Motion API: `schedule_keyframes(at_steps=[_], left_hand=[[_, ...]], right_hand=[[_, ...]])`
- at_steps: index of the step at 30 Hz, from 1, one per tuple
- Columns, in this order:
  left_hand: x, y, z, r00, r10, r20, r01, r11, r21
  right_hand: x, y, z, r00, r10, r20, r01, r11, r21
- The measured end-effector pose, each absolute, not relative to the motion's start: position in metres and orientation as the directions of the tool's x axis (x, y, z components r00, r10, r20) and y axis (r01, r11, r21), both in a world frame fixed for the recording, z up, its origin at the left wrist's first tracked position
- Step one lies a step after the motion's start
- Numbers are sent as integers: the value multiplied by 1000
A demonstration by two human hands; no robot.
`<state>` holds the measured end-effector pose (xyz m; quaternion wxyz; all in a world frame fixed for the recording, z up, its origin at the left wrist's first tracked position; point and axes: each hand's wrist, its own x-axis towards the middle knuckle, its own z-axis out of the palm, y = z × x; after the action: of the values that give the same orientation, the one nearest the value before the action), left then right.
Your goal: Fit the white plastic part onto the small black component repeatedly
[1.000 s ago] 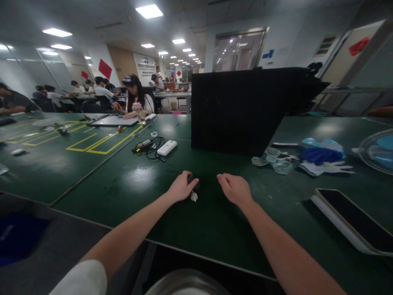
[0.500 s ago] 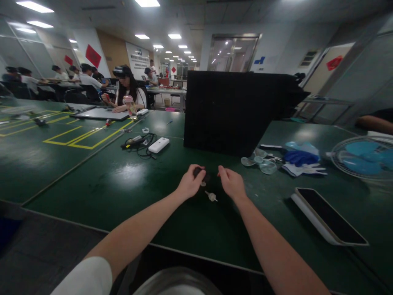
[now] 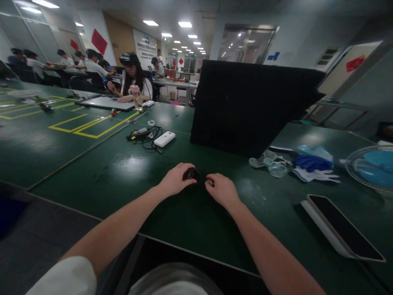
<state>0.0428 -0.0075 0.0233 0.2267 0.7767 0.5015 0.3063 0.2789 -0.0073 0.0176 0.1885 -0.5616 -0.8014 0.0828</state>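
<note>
My left hand (image 3: 174, 181) is closed around a small dark object (image 3: 191, 175), whose exact kind I cannot make out. It is held just above the green table (image 3: 181, 217). A short gap to the right, my right hand (image 3: 224, 190) pinches a small pale piece (image 3: 209, 182) between thumb and fingers. Most of that piece is hidden by the fingertips. The two hands face each other without touching.
A large black box (image 3: 245, 106) stands behind my hands. To the right are clear plastic cups (image 3: 278, 170), blue and white gloves (image 3: 313, 164), a fan (image 3: 376, 166) and a phone-like slab (image 3: 342, 223). A white power bank (image 3: 165, 139) lies left near cables. A person (image 3: 144, 88) sits beyond.
The pale piece that lay on the table between my hands is now gripped by my right hand. My left hand has shifted slightly left with the dark object. The view has turned a little.
</note>
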Motion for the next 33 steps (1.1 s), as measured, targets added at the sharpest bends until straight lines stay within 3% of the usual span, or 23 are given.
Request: schedule_keyframes(at_steps=[4, 7, 13, 18, 26, 30, 33], left_hand=[[48, -7, 17, 364, 903, 227, 591, -413, 693], [50, -9, 14, 395, 894, 214, 500, -404, 766], [52, -12, 10, 443, 878, 182, 428, -386, 817], [52, -9, 7, 439, 880, 180, 384, -365, 848], [53, -12, 15, 395, 904, 161, 470, -350, 810], [53, -12, 16, 382, 910, 158, 489, -344, 801], [52, -10, 14, 328, 932, 156, 537, -320, 781]], right_hand=[[283, -16, 32, -348, 840, 416, 733, 520, -439], [278, -23, 39, -435, 733, 524, 619, 666, -417], [268, -23, 32, -582, 673, 457, 594, 735, -326], [277, -22, 32, -521, 728, 445, 657, 675, -335], [279, -25, 36, -429, 808, 405, 735, 572, -363], [296, -19, 47, -325, 845, 425, 819, 476, -319], [311, -13, 50, -344, 879, 330, 878, 426, -218]])
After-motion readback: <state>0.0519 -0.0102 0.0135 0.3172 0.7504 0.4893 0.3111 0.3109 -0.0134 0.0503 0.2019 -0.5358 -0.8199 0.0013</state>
